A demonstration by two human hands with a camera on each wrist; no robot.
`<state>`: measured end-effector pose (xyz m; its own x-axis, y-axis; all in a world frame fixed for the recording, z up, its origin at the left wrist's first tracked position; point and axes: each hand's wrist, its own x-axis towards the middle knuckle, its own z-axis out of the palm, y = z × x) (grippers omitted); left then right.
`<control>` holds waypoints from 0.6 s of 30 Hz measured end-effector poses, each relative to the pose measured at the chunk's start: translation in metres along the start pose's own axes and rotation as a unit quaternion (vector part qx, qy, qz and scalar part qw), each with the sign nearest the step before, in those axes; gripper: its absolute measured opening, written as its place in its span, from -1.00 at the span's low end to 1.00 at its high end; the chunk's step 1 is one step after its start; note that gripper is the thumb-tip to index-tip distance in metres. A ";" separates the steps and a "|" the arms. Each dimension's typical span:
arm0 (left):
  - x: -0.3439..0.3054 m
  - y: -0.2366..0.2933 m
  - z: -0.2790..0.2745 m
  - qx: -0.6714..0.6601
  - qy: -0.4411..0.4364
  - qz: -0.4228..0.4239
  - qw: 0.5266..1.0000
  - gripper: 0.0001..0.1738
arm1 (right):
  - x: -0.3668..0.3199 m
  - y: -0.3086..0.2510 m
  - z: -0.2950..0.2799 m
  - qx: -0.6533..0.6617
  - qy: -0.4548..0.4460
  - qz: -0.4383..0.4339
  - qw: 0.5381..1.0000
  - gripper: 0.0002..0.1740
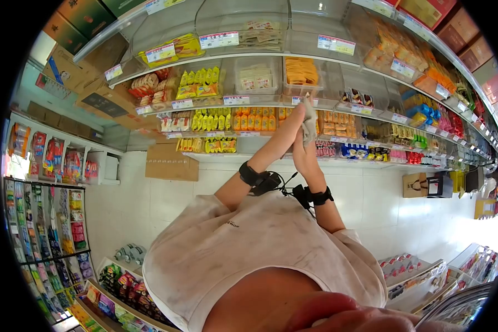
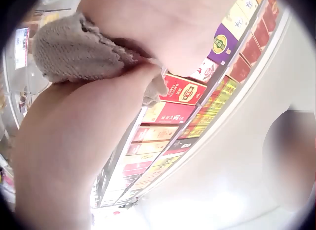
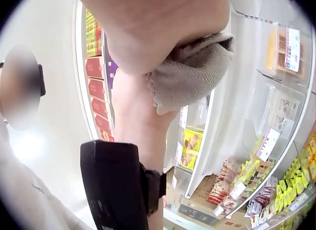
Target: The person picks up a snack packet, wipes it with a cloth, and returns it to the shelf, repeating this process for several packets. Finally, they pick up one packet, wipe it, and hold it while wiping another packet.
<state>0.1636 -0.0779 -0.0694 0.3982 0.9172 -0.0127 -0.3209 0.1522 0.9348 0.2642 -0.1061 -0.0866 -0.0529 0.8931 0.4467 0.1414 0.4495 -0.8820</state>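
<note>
A grey knitted cloth [image 1: 309, 124] is bunched between the two hands, raised before the shelves. The left hand [image 1: 296, 117] and right hand [image 1: 301, 152] meet around it, both gripping it. In the left wrist view, the left hand [image 2: 153, 27] fills the top, the right hand [image 2: 94, 106] lies below, and the cloth [image 2: 74, 52] bulges out between them. From the right wrist, the right hand [image 3: 168, 22] is curled over the cloth [image 3: 190, 82], above the left hand [image 3: 140, 101]. Most fingertips are hidden.
Shelves with clear bins of packaged snacks [image 1: 301, 72] and price tags curve across the front. A cardboard box [image 1: 171, 160] stands on the floor at front left. Racks of goods [image 1: 44, 221] line the left side, and low bins [image 1: 130, 288] stand behind the person.
</note>
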 end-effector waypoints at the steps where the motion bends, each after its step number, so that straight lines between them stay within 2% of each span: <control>1: -0.002 0.002 -0.002 0.034 -0.005 0.017 0.999 -0.15 | -0.001 0.010 0.002 -0.036 -0.001 0.008 0.999 -0.32; 4: -0.010 0.021 -0.002 0.101 -0.001 0.038 0.994 -0.19 | 0.009 0.011 0.006 -0.136 0.020 -0.032 0.990 -0.36; 6: -0.013 0.020 -0.016 0.167 -0.039 0.063 0.983 -0.24 | 0.017 0.000 0.012 -0.216 0.059 -0.102 0.969 -0.41; 8: -0.017 0.018 -0.026 0.192 -0.063 0.099 0.974 -0.30 | 0.024 0.019 0.007 -0.069 0.064 0.065 0.993 -0.47; 9: -0.022 0.017 -0.025 0.182 -0.069 0.123 0.973 -0.32 | 0.028 0.024 0.008 0.006 0.065 0.149 0.987 -0.50; 10: -0.025 0.016 -0.026 0.172 -0.075 0.147 0.971 -0.34 | 0.030 0.028 0.012 0.018 0.107 0.124 0.986 -0.52; 13: -0.031 0.019 -0.054 0.226 -0.068 0.131 0.963 -0.43 | 0.037 0.037 0.022 0.050 0.208 0.070 0.974 -0.57; 15: -0.035 0.019 -0.066 0.176 -0.001 0.095 0.980 -0.52 | 0.039 0.035 0.025 0.190 0.198 0.192 0.942 -0.61; 16: -0.036 0.019 -0.073 0.150 0.033 0.077 0.985 -0.56 | 0.044 0.016 0.031 0.258 0.191 0.250 0.914 -0.63; 17: -0.036 0.024 -0.081 0.143 0.059 0.067 0.986 -0.58 | 0.046 -0.005 0.043 0.352 0.213 0.262 0.873 -0.70; 18: -0.037 0.029 -0.089 0.137 0.085 0.055 0.985 -0.60 | 0.043 -0.005 0.052 0.311 0.182 0.235 0.903 -0.72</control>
<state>0.0631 -0.0743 -0.0734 0.2157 0.9748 0.0573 -0.1010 -0.0361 0.9942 0.2097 -0.0687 -0.0706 0.2124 0.9739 -0.0795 -0.5243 0.0449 -0.8503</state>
